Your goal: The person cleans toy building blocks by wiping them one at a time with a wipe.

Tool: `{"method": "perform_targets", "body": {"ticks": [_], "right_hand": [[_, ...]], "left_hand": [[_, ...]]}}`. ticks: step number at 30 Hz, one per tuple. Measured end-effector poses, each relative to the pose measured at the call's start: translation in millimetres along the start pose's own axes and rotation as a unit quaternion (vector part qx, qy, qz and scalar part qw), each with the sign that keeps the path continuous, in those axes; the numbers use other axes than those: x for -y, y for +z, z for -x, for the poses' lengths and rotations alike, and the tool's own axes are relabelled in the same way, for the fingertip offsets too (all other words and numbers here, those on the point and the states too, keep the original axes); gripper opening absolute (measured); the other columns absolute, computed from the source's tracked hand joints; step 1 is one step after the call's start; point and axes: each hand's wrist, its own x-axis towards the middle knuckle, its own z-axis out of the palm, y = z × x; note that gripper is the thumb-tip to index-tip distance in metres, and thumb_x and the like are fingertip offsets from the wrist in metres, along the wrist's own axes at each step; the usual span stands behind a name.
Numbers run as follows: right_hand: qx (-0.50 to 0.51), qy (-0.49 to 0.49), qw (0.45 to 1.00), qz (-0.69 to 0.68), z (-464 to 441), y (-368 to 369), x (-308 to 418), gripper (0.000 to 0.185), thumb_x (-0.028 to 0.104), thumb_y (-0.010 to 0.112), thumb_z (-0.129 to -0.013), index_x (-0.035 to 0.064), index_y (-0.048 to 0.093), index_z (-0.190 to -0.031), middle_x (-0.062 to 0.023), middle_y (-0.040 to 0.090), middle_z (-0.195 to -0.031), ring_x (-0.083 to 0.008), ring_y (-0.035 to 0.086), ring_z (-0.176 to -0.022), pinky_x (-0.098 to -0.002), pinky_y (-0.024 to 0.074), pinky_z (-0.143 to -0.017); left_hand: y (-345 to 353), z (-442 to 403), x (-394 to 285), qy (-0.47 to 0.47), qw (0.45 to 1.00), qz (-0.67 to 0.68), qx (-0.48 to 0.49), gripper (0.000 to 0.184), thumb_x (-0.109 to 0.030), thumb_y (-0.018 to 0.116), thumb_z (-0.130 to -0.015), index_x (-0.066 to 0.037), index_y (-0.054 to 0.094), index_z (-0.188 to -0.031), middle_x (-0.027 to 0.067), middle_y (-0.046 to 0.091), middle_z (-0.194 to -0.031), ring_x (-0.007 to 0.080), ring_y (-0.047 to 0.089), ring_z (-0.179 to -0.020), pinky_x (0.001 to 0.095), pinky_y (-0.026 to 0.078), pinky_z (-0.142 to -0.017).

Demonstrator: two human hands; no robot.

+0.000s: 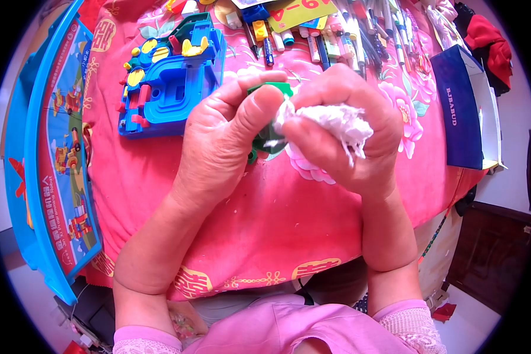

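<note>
My left hand is closed around a green plastic toy part, gripped between thumb and fingers over the middle of the table. Much of the part is hidden behind my hands. A crumpled white tissue with frayed edges is bunched in my right hand. Its twisted tip is pinched by thumb and fingers and touches the green part. To the left of my hands stands a blue plastic toy with yellow discs and red pegs.
A pink-red patterned cloth covers the table. Many pens and markers lie at the back, beside a yellow card. A dark blue box sits at the right edge. On the left stands a blue-framed tray with a printed picture.
</note>
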Motion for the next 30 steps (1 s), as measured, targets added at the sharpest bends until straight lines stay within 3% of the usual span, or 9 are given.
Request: {"method": "perform_targets", "body": {"ticks": [5,9,10,16,19,22,25,26,30], "right_hand": [[-0.028,0.012,0.999,-0.014,-1.6,-0.7,2.4,0.016,-0.003,0.064,-0.07,-0.0014,0.058,-0.085,-0.0061,0.057,-0.074,-0.0111,0.054,-0.066,-0.0223,0.0412,-0.057],[-0.106,0.105,0.988,-0.045,2.4,5.3,-1.2,0.013,0.0,0.063,-0.076,-0.0005,0.058,-0.088,-0.0021,0.058,-0.075,-0.0049,0.053,-0.065,-0.0172,0.0409,-0.054],[-0.095,0.068,0.993,-0.01,1.6,4.7,-4.9,0.014,0.001,0.063,-0.077,0.0004,0.058,-0.09,-0.0011,0.058,-0.076,-0.0034,0.054,-0.066,-0.0164,0.0416,-0.056],[-0.127,0.116,0.985,-0.031,1.7,3.9,0.1,0.015,0.001,0.064,-0.077,0.0016,0.058,-0.091,-0.0009,0.059,-0.077,-0.0038,0.054,-0.069,-0.0165,0.0427,-0.058],[-0.139,0.087,0.986,-0.02,1.0,3.6,1.0,0.014,0.002,0.064,-0.077,0.0014,0.058,-0.09,-0.001,0.059,-0.078,-0.0039,0.055,-0.07,-0.0167,0.0426,-0.058],[-0.074,0.042,0.996,-0.018,-0.7,0.9,-1.4,0.013,0.002,0.064,-0.077,0.0013,0.058,-0.09,-0.0012,0.059,-0.078,-0.004,0.055,-0.07,-0.0166,0.0425,-0.058],[-0.089,0.103,0.99,-0.031,0.7,1.7,-1.3,0.013,0.002,0.064,-0.077,0.0008,0.058,-0.089,-0.0005,0.059,-0.076,-0.004,0.055,-0.069,-0.0167,0.0424,-0.057],[-0.108,0.151,0.982,-0.024,1.1,1.4,-0.2,0.016,0.009,0.068,-0.075,0.0025,0.059,-0.087,-0.0034,0.061,-0.077,-0.0059,0.057,-0.07,-0.0207,0.0464,-0.059],[-0.112,0.183,0.976,-0.042,0.3,-0.1,1.1,0.015,0.009,0.067,-0.075,0.0023,0.059,-0.086,-0.0038,0.062,-0.077,-0.0063,0.058,-0.069,-0.0208,0.0466,-0.059]], "left_hand": [[5.6,-5.1,2.9,0.022,0.997,0.064,-0.031,0.036,-0.021,0.054,-0.088,0.0,0.045,-0.116,0.0058,0.058,-0.097,0.0118,0.058,-0.087,0.0257,0.051,-0.075],[3.2,-3.4,-0.4,-0.016,0.987,0.153,0.053,0.034,-0.017,0.05,-0.09,0.001,0.043,-0.118,0.0114,0.056,-0.105,0.0181,0.058,-0.096,0.0344,0.048,-0.086],[0.4,-3.2,1.3,-0.024,0.987,0.15,0.06,0.035,-0.016,0.051,-0.089,0.002,0.044,-0.119,0.0117,0.056,-0.107,0.0188,0.057,-0.098,0.0352,0.047,-0.088],[3.4,-0.1,4.1,-0.038,0.996,0.057,0.063,0.04,-0.011,0.058,-0.084,0.001,0.046,-0.12,0.0077,0.055,-0.107,0.0139,0.055,-0.095,0.028,0.046,-0.084],[2.7,-0.7,3.9,-0.035,0.998,0.028,0.054,0.045,-0.008,0.059,-0.083,0.001,0.043,-0.123,0.008,0.054,-0.109,0.0133,0.054,-0.097,0.027,0.045,-0.085],[4.3,1.3,5.6,0.006,0.998,-0.003,0.068,0.05,-0.004,0.058,-0.082,0.0,0.038,-0.127,0.0082,0.051,-0.113,0.0128,0.052,-0.1,0.0266,0.043,-0.087],[2.1,1.5,6.0,0.037,0.994,-0.064,0.086,0.055,-0.002,0.058,-0.08,0.0,0.034,-0.13,0.0098,0.05,-0.115,0.0152,0.051,-0.104,0.0287,0.041,-0.091],[1.2,1.2,5.8,0.042,0.991,-0.088,0.091,0.056,-0.002,0.058,-0.08,0.0,0.034,-0.13,0.0106,0.05,-0.116,0.0164,0.051,-0.105,0.0298,0.04,-0.092],[5.1,2.0,7.0,0.058,0.987,-0.116,0.095,0.058,0.003,0.056,-0.079,0.0,0.031,-0.131,0.0094,0.049,-0.115,0.0151,0.051,-0.103,0.0285,0.04,-0.09]]}}
